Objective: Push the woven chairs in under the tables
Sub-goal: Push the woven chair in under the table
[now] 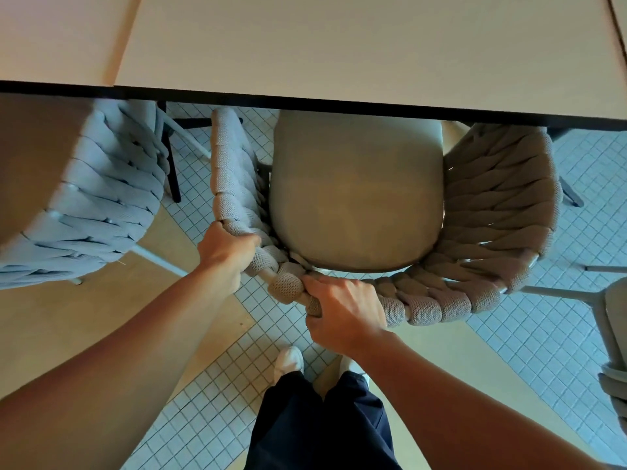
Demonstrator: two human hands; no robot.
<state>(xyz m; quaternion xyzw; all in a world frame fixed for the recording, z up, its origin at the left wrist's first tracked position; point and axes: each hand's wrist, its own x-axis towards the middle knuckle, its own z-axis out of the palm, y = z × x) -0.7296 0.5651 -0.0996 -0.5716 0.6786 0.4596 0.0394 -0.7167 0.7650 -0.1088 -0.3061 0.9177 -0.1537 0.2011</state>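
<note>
A woven chair [495,212] with a beige rope back and a pale seat cushion [356,198] stands directly below me, its front tucked under the dark edge of a light table [339,42]. My left hand [225,249] grips the rear left curve of the backrest rim. My right hand [342,310] grips the middle of the same rim, fingers wrapped over the woven band. A second woven chair [101,198] stands to the left, partly under the neighbouring table [54,35].
Part of a third chair [614,351] shows at the right edge. Dark table legs [171,157] stand between the two chairs. The floor is small white tiles [217,385] with tan strips. My legs and white shoes [288,362] are just behind the chair.
</note>
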